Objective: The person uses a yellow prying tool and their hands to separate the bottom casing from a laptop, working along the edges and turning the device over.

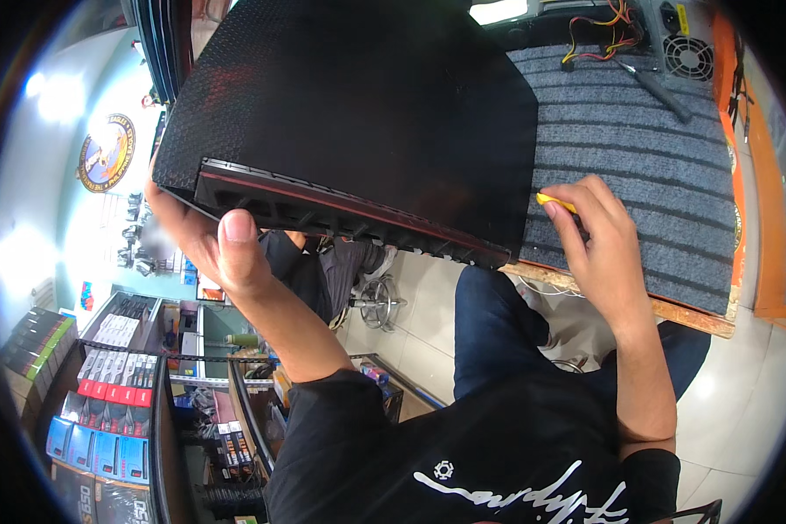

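fingers and thumb of the right hand [601, 253], near 3 o'clock, pinch a small yellow thing [557, 203]. it sits at 2 o'clock, just beside the right edge of a big black case [384, 105]. i cannot tell if the yellow thing touches the case. the left hand [223, 249], at 9 o'clock, grips the near left corner of the case. its thumb is on the near side, and the other fingers go behind, where they are partly hidden.

the case is tilted and fills the top, from 10 o'clock round to 1 o'clock. its near side has a row of slots and a thin red line. its left part looks bumpy.

at 2 o'clock lies a gray mat [637, 183] with dark stripes. on the far part of it is a tool [664, 94] with a dark handle. past that are a metal box with a round fan [688, 57] and some red and yellow wires [616, 39].

close to the middle, toward 9 o'clock, are another person's gray pants [341, 271]. at 8 o'clock, shelves hold rows of boxes [105, 445]. at 10 o'clock, a round badge [106, 155] is on the pale wall [70, 205].
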Demonstrator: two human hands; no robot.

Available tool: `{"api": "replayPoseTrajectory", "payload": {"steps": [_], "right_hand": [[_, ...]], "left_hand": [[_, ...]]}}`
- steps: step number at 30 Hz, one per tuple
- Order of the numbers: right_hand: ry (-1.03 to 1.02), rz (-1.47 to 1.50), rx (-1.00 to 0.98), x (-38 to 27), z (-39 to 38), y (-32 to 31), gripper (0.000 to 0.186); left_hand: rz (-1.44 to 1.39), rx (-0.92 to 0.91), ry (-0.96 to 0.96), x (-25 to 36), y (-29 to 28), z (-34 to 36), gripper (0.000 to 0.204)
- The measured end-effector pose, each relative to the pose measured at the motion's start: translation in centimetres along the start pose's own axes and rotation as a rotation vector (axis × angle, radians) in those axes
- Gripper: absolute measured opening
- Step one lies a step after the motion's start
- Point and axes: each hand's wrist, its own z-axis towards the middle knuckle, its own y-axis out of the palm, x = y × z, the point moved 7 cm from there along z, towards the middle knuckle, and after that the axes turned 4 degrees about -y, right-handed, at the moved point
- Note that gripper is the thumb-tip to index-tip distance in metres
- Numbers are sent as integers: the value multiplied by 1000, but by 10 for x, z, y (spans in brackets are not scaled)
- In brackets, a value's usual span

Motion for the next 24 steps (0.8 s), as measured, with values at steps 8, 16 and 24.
{"api": "replayPoseTrajectory", "payload": {"steps": [8,16,24], "right_hand": [[-8,-72,20,1,-3,-5,11],[-26,-134,18,2,-5,-4,11],[-18,-144,26,4,-5,-4,10]], "left_hand": [[12,0,29,-2,-7,1,88],[11,-24,35,1,-1,2,89],[56,76,62,0,-5,3,80]]}}
